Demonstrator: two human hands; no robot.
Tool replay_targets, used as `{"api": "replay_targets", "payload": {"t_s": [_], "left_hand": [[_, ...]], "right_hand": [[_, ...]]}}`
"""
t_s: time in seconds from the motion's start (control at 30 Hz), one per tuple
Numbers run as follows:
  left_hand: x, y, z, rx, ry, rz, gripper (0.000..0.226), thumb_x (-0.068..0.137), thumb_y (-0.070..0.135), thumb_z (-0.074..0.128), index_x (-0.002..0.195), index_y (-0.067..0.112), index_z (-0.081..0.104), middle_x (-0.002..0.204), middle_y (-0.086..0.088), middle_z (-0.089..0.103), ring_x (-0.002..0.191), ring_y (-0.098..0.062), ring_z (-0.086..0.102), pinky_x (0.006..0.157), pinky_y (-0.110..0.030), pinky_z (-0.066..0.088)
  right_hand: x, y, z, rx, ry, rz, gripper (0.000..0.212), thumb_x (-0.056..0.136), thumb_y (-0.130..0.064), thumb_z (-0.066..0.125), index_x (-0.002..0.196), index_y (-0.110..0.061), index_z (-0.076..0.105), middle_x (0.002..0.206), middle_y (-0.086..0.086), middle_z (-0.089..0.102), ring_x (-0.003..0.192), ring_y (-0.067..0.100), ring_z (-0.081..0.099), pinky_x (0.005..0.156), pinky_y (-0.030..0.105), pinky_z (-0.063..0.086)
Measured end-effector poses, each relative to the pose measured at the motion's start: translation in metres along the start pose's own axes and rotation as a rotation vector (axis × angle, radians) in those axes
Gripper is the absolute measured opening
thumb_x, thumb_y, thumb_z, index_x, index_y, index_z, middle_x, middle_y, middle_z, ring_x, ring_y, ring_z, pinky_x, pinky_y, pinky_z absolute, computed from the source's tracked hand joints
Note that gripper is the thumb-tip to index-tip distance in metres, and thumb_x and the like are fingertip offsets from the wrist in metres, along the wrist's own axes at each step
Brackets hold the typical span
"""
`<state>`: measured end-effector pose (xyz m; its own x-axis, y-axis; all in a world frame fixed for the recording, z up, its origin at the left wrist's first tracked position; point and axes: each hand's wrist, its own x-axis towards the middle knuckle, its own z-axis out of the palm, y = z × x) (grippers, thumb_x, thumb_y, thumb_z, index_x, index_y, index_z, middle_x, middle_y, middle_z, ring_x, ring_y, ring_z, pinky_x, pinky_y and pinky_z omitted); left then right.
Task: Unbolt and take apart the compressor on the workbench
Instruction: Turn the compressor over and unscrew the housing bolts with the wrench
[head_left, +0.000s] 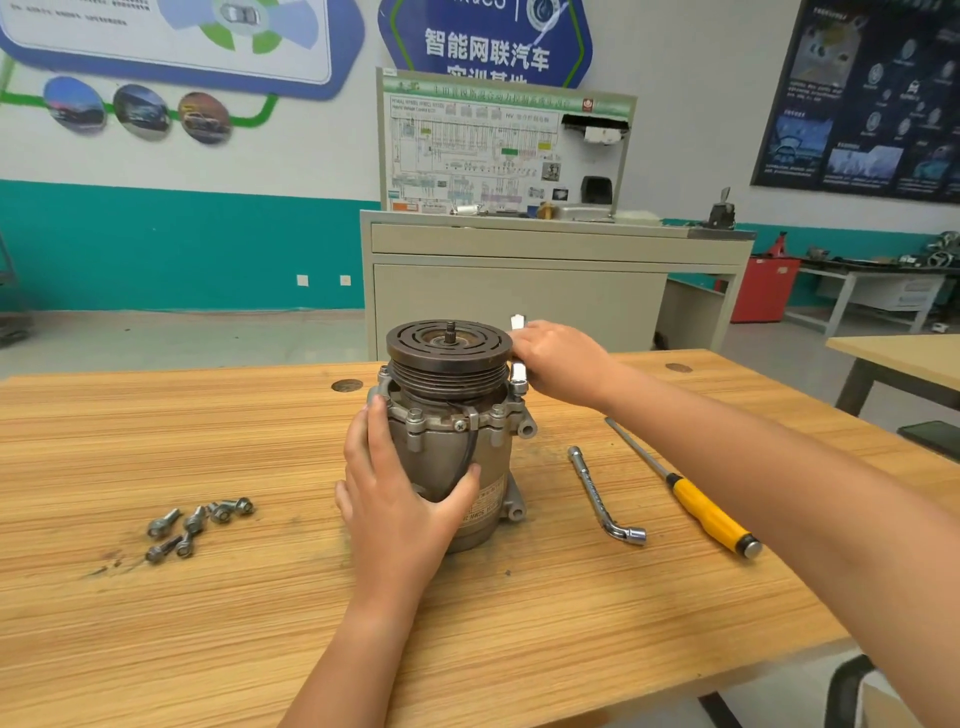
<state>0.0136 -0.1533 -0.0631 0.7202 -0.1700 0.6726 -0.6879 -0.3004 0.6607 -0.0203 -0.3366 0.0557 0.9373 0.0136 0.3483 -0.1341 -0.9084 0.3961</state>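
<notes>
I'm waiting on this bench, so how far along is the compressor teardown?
Done: several loose bolts lie on the workbench. In hand: the left hand steadies the compressor while the right hand holds a silver tool on the right-side bolt. Left: seated bolts sit in the flange, the pulley is on, and the housing is unsplit.

On the tabletop (156, 623) the compressor (441, 447) stands mid-frame; bolts (197, 525) lie lower left, L-wrench (597, 493) and screwdriver (701, 509) right.
</notes>
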Motion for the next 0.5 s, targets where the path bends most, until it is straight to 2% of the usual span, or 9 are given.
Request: {"api": "replay_targets", "payload": {"t_s": [0.07, 0.1, 0.13, 0.2, 0.27, 0.37, 0.5], "left_hand": [[0.000, 0.001, 0.000, -0.004, -0.008, -0.011, 0.106, 0.065, 0.042, 0.079, 0.149, 0.017, 0.019, 0.148, -0.007, 0.028, 0.135, -0.023, 0.031, 0.103, -0.056, 0.029], [0.001, 0.002, 0.000, -0.005, -0.012, -0.014, 0.107, 0.065, 0.042, 0.079, 0.149, 0.017, 0.019, 0.149, -0.007, 0.028, 0.135, -0.023, 0.031, 0.103, -0.057, 0.029], [0.001, 0.003, 0.000, -0.004, -0.016, -0.016, 0.107, 0.065, 0.042, 0.079, 0.149, 0.017, 0.019, 0.149, -0.007, 0.028, 0.135, -0.023, 0.031, 0.104, -0.057, 0.028], [0.000, 0.003, -0.001, -0.006, -0.019, -0.019, 0.107, 0.065, 0.041, 0.080, 0.149, 0.017, 0.018, 0.149, -0.007, 0.027, 0.136, -0.023, 0.030, 0.104, -0.056, 0.028], [0.000, 0.002, -0.002, -0.010, -0.021, -0.021, 0.107, 0.066, 0.040, 0.080, 0.149, 0.018, 0.018, 0.150, -0.006, 0.027, 0.137, -0.022, 0.028, 0.105, -0.056, 0.027], [0.000, 0.002, -0.002, -0.013, -0.019, -0.023, 0.107, 0.066, 0.040, 0.079, 0.150, 0.020, 0.017, 0.150, -0.006, 0.026, 0.137, -0.021, 0.028, 0.105, -0.056, 0.026], [0.000, 0.002, -0.001, -0.013, -0.019, -0.018, 0.106, 0.066, 0.041, 0.079, 0.150, 0.020, 0.017, 0.150, -0.005, 0.026, 0.136, -0.022, 0.029, 0.105, -0.055, 0.026]], "right_hand": [[-0.011, -0.001, -0.005, 0.075, 0.067, 0.118, 0.030, 0.094, -0.003, 0.037, 0.119, -0.003, 0.053, 0.106, 0.014, 0.065, 0.095, 0.030, 0.059, 0.080, 0.035, 0.043], [-0.018, -0.003, -0.011, 0.085, 0.087, 0.192, 0.026, 0.097, -0.008, 0.035, 0.116, -0.004, 0.052, 0.098, 0.015, 0.066, 0.085, 0.031, 0.060, 0.069, 0.037, 0.044], [-0.026, -0.005, -0.016, 0.070, 0.077, 0.252, 0.021, 0.098, -0.012, 0.033, 0.109, -0.006, 0.050, 0.089, 0.013, 0.065, 0.072, 0.029, 0.057, 0.058, 0.035, 0.040], [-0.043, -0.015, -0.028, 0.037, -0.006, 0.323, 0.009, 0.098, -0.011, 0.033, 0.097, -0.010, 0.042, 0.071, 0.006, 0.056, 0.053, 0.019, 0.043, 0.045, 0.030, 0.027], [-0.061, -0.027, -0.042, 0.018, -0.072, 0.345, 0.006, 0.096, -0.009, 0.035, 0.092, -0.013, 0.038, 0.061, 0.000, 0.041, 0.049, 0.014, 0.034, 0.042, 0.028, 0.020], [-0.074, -0.037, -0.063, -0.077, -0.212, 0.307, 0.011, 0.091, -0.003, 0.038, 0.091, -0.014, 0.039, 0.061, -0.003, 0.035, 0.050, 0.012, 0.031, 0.042, 0.026, 0.020], [-0.073, -0.045, -0.073, -0.228, -0.337, 0.233, 0.023, 0.089, 0.000, 0.042, 0.108, -0.010, 0.049, 0.062, -0.004, 0.033, 0.057, 0.016, 0.038, 0.041, 0.025, 0.022]]}}
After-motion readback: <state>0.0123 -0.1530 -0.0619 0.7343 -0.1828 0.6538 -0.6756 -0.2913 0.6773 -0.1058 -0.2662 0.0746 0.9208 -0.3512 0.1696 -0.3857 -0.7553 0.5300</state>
